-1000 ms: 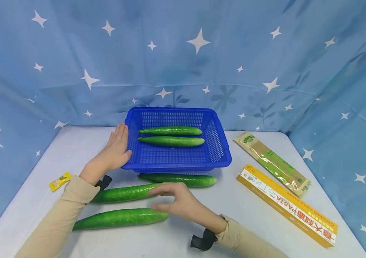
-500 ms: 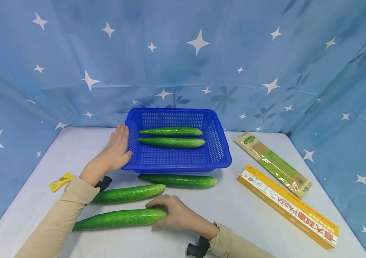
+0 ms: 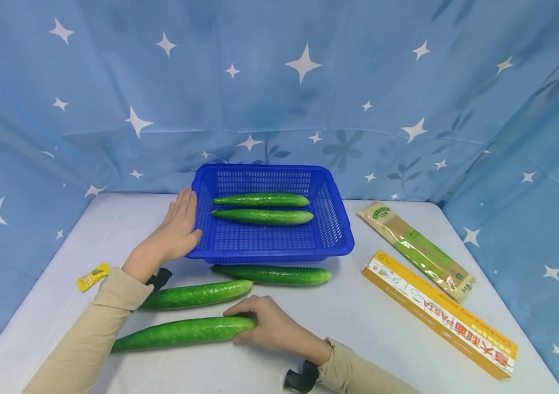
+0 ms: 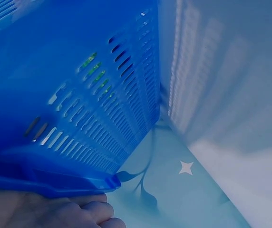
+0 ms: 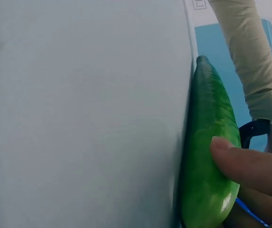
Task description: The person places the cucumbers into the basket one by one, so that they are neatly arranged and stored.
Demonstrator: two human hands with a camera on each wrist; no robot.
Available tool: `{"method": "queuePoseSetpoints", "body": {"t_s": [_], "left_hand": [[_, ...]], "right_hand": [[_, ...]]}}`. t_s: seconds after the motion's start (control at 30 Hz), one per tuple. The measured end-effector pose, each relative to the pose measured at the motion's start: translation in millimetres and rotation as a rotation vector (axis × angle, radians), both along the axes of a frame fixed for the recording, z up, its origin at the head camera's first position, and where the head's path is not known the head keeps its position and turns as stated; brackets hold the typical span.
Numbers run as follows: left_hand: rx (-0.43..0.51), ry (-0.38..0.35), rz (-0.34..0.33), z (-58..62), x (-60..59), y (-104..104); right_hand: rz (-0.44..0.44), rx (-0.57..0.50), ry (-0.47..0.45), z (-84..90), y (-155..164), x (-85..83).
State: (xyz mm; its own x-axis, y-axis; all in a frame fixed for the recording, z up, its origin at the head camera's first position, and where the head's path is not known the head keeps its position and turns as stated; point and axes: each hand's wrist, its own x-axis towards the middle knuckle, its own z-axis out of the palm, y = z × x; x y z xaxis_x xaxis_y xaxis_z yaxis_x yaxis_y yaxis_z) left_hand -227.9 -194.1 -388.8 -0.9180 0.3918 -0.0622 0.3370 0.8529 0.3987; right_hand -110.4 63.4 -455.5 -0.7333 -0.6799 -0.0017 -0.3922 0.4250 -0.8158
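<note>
My right hand [image 3: 271, 324] pinches the right end of the nearest cucumber [image 3: 180, 332] between thumb and fingers. In the right wrist view the thumb presses on the green skin of that cucumber [image 5: 207, 156], which lies along the table. My left hand [image 3: 173, 227] rests with straight fingers against the left rim of the blue plastic basket [image 3: 279, 255]. The left wrist view has the hand's fingers under the rim of the slotted basket [image 4: 93, 118]. Two cucumbers lie side by side in the basket, the front one [image 3: 261, 216] and the back one [image 3: 259, 200].
One cucumber [image 3: 271, 275] lies just in front of the basket. Another cucumber [image 3: 197, 295] lies beside the left wrist, partly hidden. At right are a pasta box [image 3: 439, 314] and a noodle packet [image 3: 417, 249]. A small yellow sachet [image 3: 93, 277] lies at left. A starry curtain hangs behind.
My right hand has come down and toward me onto the end of the nearest cucumber and its fingers have closed on it. The left hand stays on the basket rim.
</note>
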Motion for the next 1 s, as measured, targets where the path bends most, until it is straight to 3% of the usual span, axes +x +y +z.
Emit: {"method": "queuePoseSetpoints", "body": {"t_s": [0.23, 0.43, 0.77, 1.0], "left_hand": [[-0.017, 0.008, 0.002, 0.0, -0.7, 0], [-0.021, 0.004, -0.001, 0.9, -0.8, 0], [-0.016, 0.010, 0.000, 0.3, 0.5, -2], [-0.016, 0.020, 0.002, 1.5, 1.3, 0]], "right_hand": [[-0.024, -0.023, -0.035, 7.3, 6, -3.9], [-0.026, 0.001, -0.040, 24.0, 21, -7.2], [0.027, -0.012, 0.046, 66.3, 58, -8.2], [0.017, -0.074, 0.152, 111.7, 86, -15.6]]}}
